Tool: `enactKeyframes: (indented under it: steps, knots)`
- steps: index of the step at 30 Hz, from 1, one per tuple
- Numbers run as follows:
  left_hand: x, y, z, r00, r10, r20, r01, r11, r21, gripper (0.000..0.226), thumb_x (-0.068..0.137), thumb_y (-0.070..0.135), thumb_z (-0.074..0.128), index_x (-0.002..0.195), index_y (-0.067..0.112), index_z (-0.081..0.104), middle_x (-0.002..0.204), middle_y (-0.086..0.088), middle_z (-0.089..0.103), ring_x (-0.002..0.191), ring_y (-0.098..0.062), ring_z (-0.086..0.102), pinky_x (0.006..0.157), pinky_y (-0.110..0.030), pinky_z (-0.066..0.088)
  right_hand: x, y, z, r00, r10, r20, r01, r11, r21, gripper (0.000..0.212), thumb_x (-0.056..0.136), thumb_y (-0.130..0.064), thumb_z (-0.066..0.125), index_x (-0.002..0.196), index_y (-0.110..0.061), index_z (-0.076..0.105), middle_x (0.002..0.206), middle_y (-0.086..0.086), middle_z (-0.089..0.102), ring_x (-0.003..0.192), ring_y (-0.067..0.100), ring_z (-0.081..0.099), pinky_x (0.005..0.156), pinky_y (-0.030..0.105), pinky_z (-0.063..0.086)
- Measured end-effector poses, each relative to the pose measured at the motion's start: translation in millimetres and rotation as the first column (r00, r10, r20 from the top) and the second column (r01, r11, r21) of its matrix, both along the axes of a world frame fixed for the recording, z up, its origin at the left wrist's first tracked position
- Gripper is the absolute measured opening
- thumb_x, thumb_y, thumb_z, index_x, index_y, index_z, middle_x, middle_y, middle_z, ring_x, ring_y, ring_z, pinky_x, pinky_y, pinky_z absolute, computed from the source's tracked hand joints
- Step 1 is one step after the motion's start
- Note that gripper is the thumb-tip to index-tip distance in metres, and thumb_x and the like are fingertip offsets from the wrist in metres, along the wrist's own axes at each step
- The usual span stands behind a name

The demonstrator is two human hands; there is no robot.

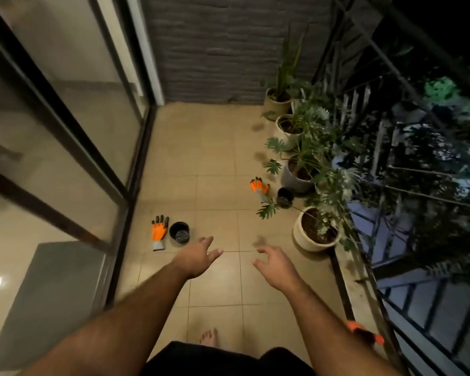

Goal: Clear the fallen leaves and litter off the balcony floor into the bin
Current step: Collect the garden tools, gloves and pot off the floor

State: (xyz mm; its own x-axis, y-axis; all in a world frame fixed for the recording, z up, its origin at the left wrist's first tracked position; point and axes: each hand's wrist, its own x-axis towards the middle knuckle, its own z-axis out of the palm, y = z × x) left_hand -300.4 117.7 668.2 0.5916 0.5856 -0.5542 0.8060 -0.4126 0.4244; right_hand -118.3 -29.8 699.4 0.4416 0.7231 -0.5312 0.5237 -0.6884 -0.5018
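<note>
both hands (236, 260) (empty, fingers spread), above tiled floor (217, 164)

Tiled floor (217, 164), grey wall (215, 50), glass door (73, 109).

An orange-and-black object (365, 332) sits half hidden behind the right forearm. Dark blurred specks (259, 240) on the floor (217, 164) are unidentifiable.
</note>
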Motion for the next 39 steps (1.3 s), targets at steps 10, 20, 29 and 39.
enactKeyframes:
  steps: [10,20,29,39]
  knots:
    - [-15.7,72.2,-10.0,0.912,0.408,0.038,-0.406,0.912,-0.064,0.065,0.101,0.053,0.04,0.151,0.013,0.034,0.154,-0.01,0.04,0.139,-0.025,0.04,0.11,-0.034,0.033,21.9,141.6,-29.7,0.962,0.26,-0.077,-0.262,0.965,-0.011,0.045,0.093,-0.037,0.062,0.134,-0.018,0.057,0.139,0.006,0.055,0.117,0.023,0.059,0.098,0.031,0.048]
    - [-33.9,179.7,-4.6,0.713,0.688,0.136,-0.681,0.725,-0.101,0.061,0.102,0.046,0.042,0.151,0.011,0.035,0.154,-0.009,0.04,0.141,-0.023,0.037,0.111,-0.03,0.028,-6.9,306.6,-51.9,0.884,0.435,-0.174,-0.442,0.897,-0.004,0.042,0.093,-0.033,0.063,0.129,-0.014,0.06,0.132,0.005,0.062,0.12,0.02,0.058,0.095,0.029,0.046]
    - [-86.5,323.4,-85.4,0.65,0.76,0.022,-0.741,0.639,-0.204,0.058,0.098,0.049,0.049,0.147,0.017,0.042,0.146,-0.009,0.049,0.131,-0.025,0.049,0.106,-0.038,0.039,-67.8,444.9,-124.2,0.94,0.216,-0.265,-0.245,0.966,-0.082,0.024,0.092,-0.024,0.066,0.113,-0.013,0.066,0.116,0.005,0.066,0.107,0.021,0.06,0.08,0.022,0.038]
    - [-104.6,441.8,-327.5,0.514,0.85,-0.119,-0.845,0.477,-0.241,0.05,0.1,0.043,0.05,0.142,0.016,0.047,0.139,-0.007,0.055,0.124,-0.023,0.054,0.086,-0.023,0.035,-118.7,572.9,-371.9,0.934,0.141,-0.328,-0.208,0.961,-0.182,0.018,0.091,-0.022,0.067,0.106,-0.011,0.065,0.105,0.011,0.07,0.101,0.028,0.064,0.089,0.036,0.052]
